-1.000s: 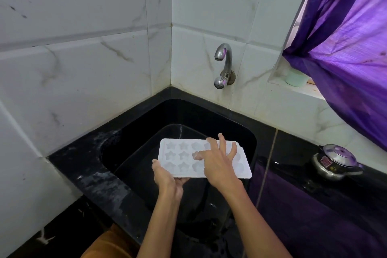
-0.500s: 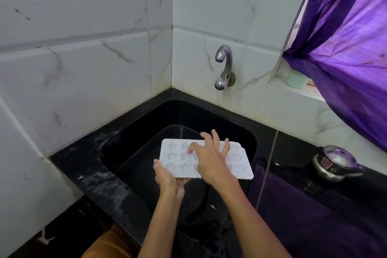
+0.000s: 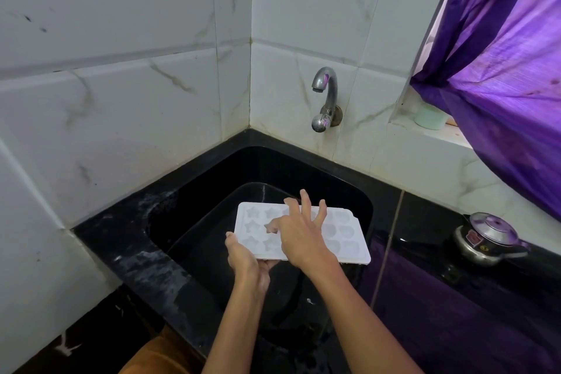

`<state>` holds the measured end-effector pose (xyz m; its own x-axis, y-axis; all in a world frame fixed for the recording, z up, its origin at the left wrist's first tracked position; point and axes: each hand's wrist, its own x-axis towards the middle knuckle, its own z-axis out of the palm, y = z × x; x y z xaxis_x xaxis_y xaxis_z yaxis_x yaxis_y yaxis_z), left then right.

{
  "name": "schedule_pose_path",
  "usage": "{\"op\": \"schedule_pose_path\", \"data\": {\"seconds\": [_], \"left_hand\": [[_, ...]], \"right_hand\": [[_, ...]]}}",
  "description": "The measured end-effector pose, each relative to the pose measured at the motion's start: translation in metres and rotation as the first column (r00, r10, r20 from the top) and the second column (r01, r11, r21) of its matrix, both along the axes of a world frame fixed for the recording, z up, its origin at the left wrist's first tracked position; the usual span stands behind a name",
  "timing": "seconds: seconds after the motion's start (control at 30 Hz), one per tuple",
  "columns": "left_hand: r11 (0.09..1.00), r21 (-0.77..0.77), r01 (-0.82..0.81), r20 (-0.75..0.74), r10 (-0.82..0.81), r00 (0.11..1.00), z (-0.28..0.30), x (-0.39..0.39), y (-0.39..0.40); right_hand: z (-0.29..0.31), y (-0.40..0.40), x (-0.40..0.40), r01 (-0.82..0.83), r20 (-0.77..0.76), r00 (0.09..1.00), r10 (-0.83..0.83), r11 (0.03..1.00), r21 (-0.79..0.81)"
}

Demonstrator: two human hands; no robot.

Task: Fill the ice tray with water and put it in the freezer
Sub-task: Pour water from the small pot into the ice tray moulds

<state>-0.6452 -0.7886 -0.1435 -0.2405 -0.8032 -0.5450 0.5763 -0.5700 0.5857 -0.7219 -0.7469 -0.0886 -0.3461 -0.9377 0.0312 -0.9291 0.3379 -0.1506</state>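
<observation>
- Just below the middle of the frame: a white rectangular plastic ice tray [image 3: 349, 240] with star-shaped and shell-like moulds, held level above a black square sink [image 3: 230, 179]; whether the moulds hold water, impossible to tell.
- Gripped at its near left corner by the left hand [image 3: 243, 258], thumb over the rim, fingers curled beneath.
- Resting over the tray's middle: the right hand [image 3: 299, 235], released and spread, fingers straight, holding nothing; fingertips seemingly touching the moulds, contact unclear.
- Inside the sink: a darker inner basin, wet, with a few pale specks near the lower middle.
- Above the tray, on the white marble-look tiled wall [image 3: 121, 100]: a curved chrome tap [image 3: 326, 97], no stream visible.
- Open room between tap spout and tray; tray's right end close to the sink's right rim.
- At right: a steel pressure cooker [image 3: 485, 240] on the black countertop [image 3: 425, 222], a purple curtain [image 3: 501, 70] at upper right, half hiding a pale green cup [image 3: 429, 117] on the window sill.
- Cut off at the bottom: both forearms and a patch of orange cloth.
</observation>
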Motion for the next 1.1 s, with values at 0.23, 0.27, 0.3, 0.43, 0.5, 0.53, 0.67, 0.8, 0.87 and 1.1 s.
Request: {"op": "schedule_pose_path", "data": {"seconds": [0.23, 0.27, 0.3, 0.43, 0.5, 0.53, 0.67, 0.8, 0.87, 1.1], "left_hand": [[1.0, 0.016, 0.007, 0.002, -0.007, 1.0, 0.0003, -0.0005, 0.0003], [1.0, 0.016, 0.004, 0.005, -0.004, 1.0, 0.0001, -0.0002, 0.0003], [1.0, 0.012, 0.003, 0.006, -0.003, 1.0, -0.0002, 0.0002, 0.0003], [1.0, 0.003, 0.001, 0.001, -0.001, 1.0, -0.0008, 0.0006, -0.0005], [1.0, 0.005, -0.001, -0.001, 0.001, 1.0, -0.0012, 0.0011, -0.0011], [1.0, 0.004, -0.002, -0.001, 0.002, 1.0, -0.0014, 0.0016, -0.0013], [1.0, 0.004, -0.001, 0.003, 0.001, 1.0, -0.0009, 0.0014, 0.0007], [1.0, 0.004, 0.009, 0.002, -0.009, 1.0, 0.0, -0.0001, 0.0015], [1.0, 0.007, 0.011, 0.004, -0.012, 1.0, 0.0, 0.0002, 0.0017], [1.0, 0.004, 0.019, 0.015, -0.019, 1.0, 0.0028, 0.0023, 0.0012]], "right_hand": [[-0.0006, 0.0013, 0.0027, -0.014, -0.034, 0.999, 0.014, 1.0, 0.002], [-0.0003, 0.0014, 0.0026, -0.011, -0.03, 0.999, 0.011, 1.0, 0.001], [0.0002, 0.0011, 0.0027, -0.006, -0.026, 1.0, 0.006, 1.0, -0.001], [0.001, 0.0, 0.0041, 0.004, -0.028, 1.0, -0.005, 1.0, -0.011], [-0.0009, 0.0003, 0.0044, -0.008, -0.037, 0.999, 0.008, 1.0, -0.001], [-0.0018, 0.0009, 0.0045, -0.013, -0.039, 0.999, 0.013, 1.0, 0.004], [0.0, 0.0009, 0.0033, -0.009, -0.031, 0.999, 0.009, 1.0, -0.009], [0.0016, -0.0003, 0.0047, -0.012, -0.038, 0.999, 0.012, 1.0, 0.0], [0.0014, 0.0007, 0.0053, -0.018, -0.039, 0.999, 0.018, 1.0, 0.005], [0.0012, -0.0011, 0.0043, 0.007, 0.01, 1.0, -0.007, 0.998, -0.064]]}}
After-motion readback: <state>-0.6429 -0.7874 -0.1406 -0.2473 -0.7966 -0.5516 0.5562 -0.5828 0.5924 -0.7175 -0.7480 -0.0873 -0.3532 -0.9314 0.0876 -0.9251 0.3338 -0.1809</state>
